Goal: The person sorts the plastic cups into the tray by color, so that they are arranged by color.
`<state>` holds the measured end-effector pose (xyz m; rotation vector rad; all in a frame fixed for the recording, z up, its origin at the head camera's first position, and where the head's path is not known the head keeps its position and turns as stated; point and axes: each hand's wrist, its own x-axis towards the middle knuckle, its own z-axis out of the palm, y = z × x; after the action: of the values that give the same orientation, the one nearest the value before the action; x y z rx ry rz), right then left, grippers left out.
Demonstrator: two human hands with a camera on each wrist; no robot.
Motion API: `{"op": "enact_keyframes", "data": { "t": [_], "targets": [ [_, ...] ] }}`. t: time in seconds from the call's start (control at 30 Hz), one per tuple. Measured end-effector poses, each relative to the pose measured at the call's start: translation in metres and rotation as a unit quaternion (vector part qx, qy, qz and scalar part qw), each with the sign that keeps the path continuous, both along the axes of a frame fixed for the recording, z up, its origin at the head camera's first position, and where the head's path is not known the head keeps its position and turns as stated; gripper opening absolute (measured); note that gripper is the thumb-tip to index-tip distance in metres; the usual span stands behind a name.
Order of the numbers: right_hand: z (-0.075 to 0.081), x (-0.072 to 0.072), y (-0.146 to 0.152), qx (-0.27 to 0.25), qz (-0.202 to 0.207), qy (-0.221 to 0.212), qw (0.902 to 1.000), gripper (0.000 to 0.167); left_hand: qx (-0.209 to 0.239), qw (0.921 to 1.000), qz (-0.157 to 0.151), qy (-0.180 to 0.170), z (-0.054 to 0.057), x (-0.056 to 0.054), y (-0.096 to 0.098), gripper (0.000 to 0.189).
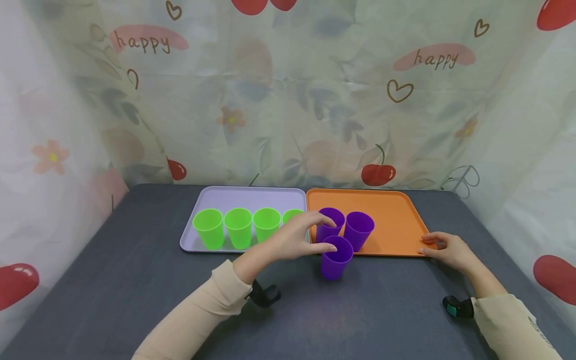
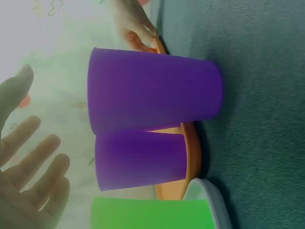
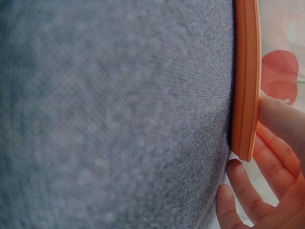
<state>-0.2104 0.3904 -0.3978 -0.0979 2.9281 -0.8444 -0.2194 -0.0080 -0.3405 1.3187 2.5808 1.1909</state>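
My left hand reaches over the near side of the trays, its thumb and fingers spread around the rim of the front purple cup. In the left wrist view those fingers stand apart from this purple cup. The cup is upright, just in front of the orange tray. Two more purple cups stand upright on that tray, the left one partly behind my fingers. At the tray's near right corner my right hand grips the rim. The right wrist view shows its thumb against the tray edge.
Several green cups stand in a row on a lilac tray to the left, one partly hidden by my left hand. Both trays lie side by side on a dark grey table. A printed curtain surrounds the table at the back and sides.
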Motion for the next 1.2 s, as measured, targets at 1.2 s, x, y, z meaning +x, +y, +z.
{"op": "enact_keyframes", "data": {
  "t": [1.2],
  "targets": [
    [-0.003, -0.001, 0.002, -0.004, 0.003, 0.004, 1.0000, 0.053, 0.026, 0.9989, 0.011, -0.039, -0.038, 0.013, 0.013, 0.056]
  ]
}}
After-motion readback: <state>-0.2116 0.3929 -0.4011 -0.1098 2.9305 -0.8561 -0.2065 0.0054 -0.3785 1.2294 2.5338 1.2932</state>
